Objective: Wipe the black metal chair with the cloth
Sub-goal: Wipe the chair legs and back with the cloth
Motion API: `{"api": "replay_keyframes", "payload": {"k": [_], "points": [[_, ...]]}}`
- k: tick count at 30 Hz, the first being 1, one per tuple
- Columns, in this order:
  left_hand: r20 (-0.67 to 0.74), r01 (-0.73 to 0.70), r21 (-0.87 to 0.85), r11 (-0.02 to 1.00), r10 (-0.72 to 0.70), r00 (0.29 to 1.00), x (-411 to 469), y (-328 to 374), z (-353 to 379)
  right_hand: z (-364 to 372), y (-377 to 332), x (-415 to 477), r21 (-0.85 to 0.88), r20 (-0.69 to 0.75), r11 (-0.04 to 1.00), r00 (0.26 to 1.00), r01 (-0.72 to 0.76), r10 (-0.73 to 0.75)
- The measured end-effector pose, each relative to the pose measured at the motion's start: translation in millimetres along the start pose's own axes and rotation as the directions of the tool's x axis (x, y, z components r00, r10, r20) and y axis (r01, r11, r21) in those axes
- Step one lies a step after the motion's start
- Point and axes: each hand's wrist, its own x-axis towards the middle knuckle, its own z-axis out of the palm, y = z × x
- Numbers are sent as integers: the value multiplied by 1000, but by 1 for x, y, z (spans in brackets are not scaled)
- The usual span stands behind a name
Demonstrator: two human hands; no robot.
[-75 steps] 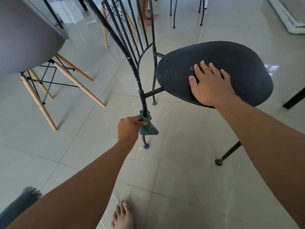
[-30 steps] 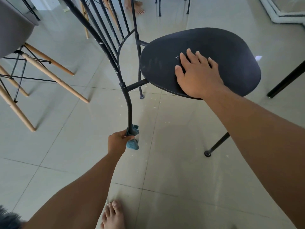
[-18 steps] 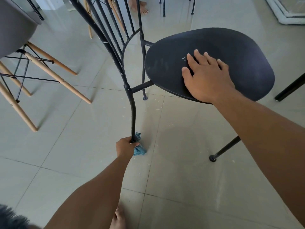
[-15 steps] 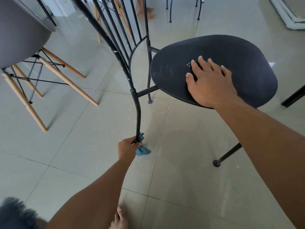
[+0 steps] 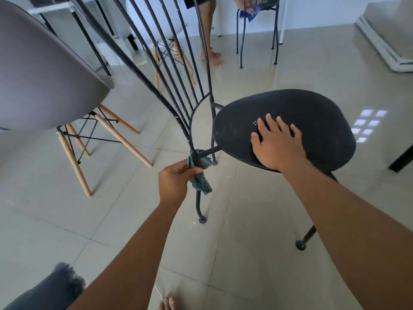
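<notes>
The black metal chair (image 5: 308,121) stands in front of me, round seat to the right and barred backrest rising up to the left. My left hand (image 5: 173,182) grips a teal cloth (image 5: 200,175) wrapped around the near rear leg, right where the seat rail joins it. The lower end of the cloth hangs loose below my fingers. My right hand (image 5: 277,144) lies flat on the seat, palm down, fingers spread.
A grey shell chair with wooden legs (image 5: 44,70) stands close on the left. Another person (image 5: 207,30) wipes a second black chair (image 5: 259,16) at the back. A dark table leg (image 5: 402,158) is at the right edge. A white step (image 5: 384,45) lies back right. Tiled floor all around.
My left hand has slid the cloth up the rear leg, from near the foot to the joint under the seat. My right hand stays flat on the seat. The view has tilted up.
</notes>
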Motion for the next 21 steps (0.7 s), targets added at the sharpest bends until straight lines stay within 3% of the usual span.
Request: {"api": "replay_keyframes", "payload": {"k": [7, 21], "points": [[-156, -71, -114, 991, 53, 986, -6, 60, 0, 1, 0, 1, -7, 2, 1000, 1000, -6, 6], [-270, -98, -187, 977, 44, 962, -25, 107, -14, 3, -6, 8, -1, 32, 1000, 999, -20, 20]]}}
